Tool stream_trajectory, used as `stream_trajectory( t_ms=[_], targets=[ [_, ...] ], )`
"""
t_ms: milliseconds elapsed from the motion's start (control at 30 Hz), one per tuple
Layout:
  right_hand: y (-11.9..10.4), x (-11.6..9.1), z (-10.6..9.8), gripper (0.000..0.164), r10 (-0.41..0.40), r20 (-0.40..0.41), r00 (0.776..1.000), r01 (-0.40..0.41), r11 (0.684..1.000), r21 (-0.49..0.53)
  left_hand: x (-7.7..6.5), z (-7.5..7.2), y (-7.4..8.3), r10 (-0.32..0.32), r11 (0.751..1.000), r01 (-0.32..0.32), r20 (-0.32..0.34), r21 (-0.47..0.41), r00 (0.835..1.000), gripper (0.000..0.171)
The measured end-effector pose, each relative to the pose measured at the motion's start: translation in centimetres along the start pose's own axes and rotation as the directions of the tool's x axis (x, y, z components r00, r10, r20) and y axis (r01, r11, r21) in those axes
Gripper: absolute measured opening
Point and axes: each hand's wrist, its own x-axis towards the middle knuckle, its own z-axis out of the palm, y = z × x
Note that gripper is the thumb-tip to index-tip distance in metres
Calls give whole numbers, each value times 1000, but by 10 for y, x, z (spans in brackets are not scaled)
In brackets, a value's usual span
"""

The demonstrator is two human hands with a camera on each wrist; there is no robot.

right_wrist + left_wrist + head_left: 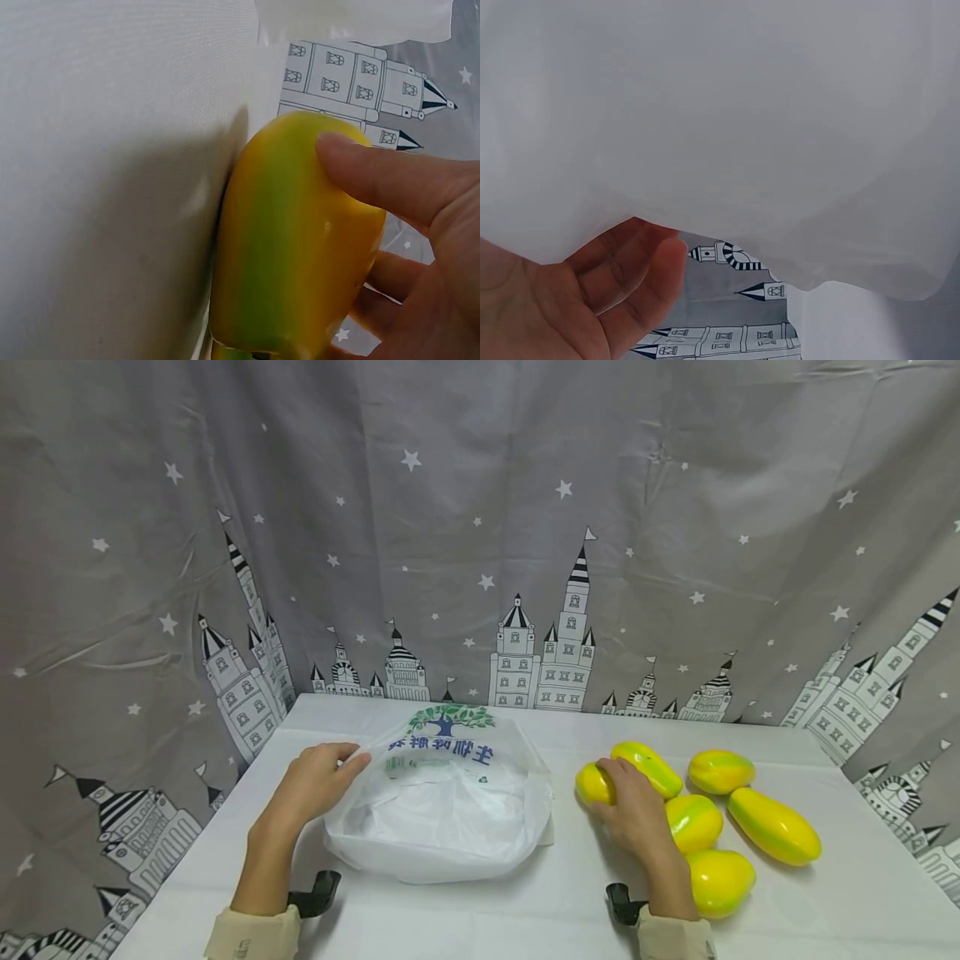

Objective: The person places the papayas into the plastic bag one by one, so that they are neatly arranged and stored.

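A white plastic bag [442, 860] with a green tree print sits on the table, its mouth spread wide. My left hand [318, 781] is at its left side, fingers loosely bent and fingertips right at the film. In the left wrist view, the bag [727, 112] covers the fingertips of the left hand [607, 300]. My right hand [630, 802] grips a yellow-green papaya [596, 783] to the right of the bag. The right wrist view shows the thumb over that papaya [285, 247] and the other fingers behind it.
Several more papayas lie to the right: one behind the right hand [648, 768], one at the back [722, 772], a long one [776, 828] and two by the right forearm, the nearer one [720, 883] at the front. A grey castle-print curtain [480, 527] hangs behind the white table [480, 918].
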Motion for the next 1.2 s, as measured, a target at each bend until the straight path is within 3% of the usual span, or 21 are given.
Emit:
stream_trajectory(
  t_ms=[333, 700, 1200],
  targets=[
    [2, 1, 0, 77, 22, 35, 999, -24, 998, 57, -1, -1, 1, 14, 1000, -14, -2, 1, 1000, 50],
    [1, -1, 2, 68, 24, 56, 998, -29, 996, 85, 0, 0, 0, 18, 1000, -18, -1, 10, 1000, 49],
    [4, -2, 0, 70, -6, 78, 997, -1, 996, 93, 0, 1, -1, 20, 1000, -20, 6, -3, 1000, 49]
  ],
)
